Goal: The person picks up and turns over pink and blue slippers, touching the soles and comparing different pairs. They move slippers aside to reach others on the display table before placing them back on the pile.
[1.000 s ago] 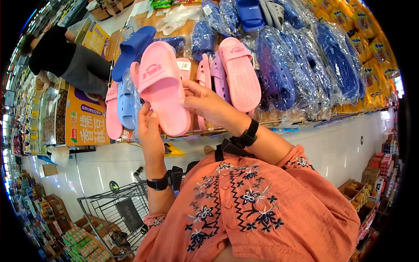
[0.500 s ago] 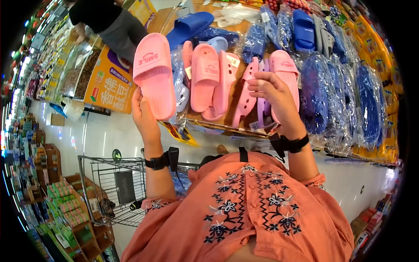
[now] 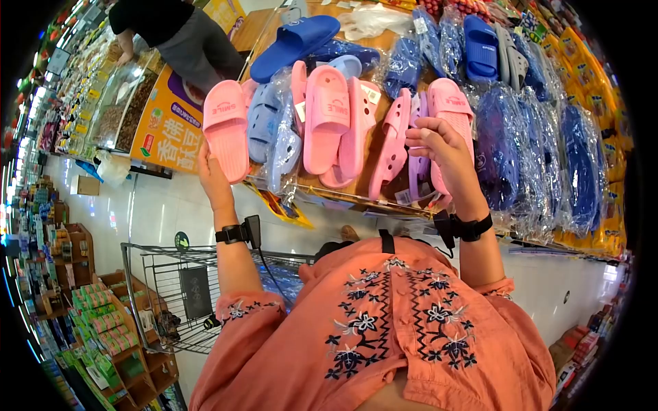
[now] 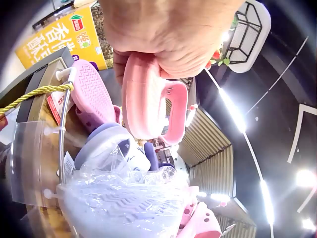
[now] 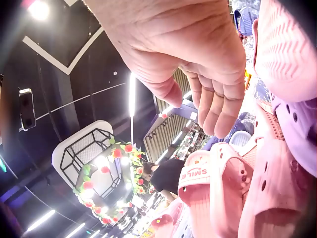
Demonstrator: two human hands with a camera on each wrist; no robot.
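My left hand (image 3: 216,183) grips a pink slipper (image 3: 227,140) by its heel end, at the left end of the footwear row; "SMILE" is marked on its strap. In the left wrist view, the fingers close round the slipper's sole (image 4: 138,106). Beside it stand light blue clogs (image 3: 262,127), partly wrapped in clear plastic. My right hand (image 3: 447,156) holds nothing, its fingers loosely bent before a purple clog (image 3: 419,168) and another pink slipper (image 3: 452,103). A further pink "SMILE" slipper (image 3: 325,130) leans upright mid-row, between the hands.
Blue slippers in clear plastic (image 3: 497,147) fill the table's right side, next to yellow packets (image 3: 610,164). A loose blue slipper (image 3: 295,44) lies behind the pink row. Below left is a wire shopping cart (image 3: 171,301). A person in black (image 3: 171,34) stands at the far left.
Both hands were at the pink slipper; the right hand has let go and moved right. The left hand has carried the slipper left, then lowered it toward the row's end.
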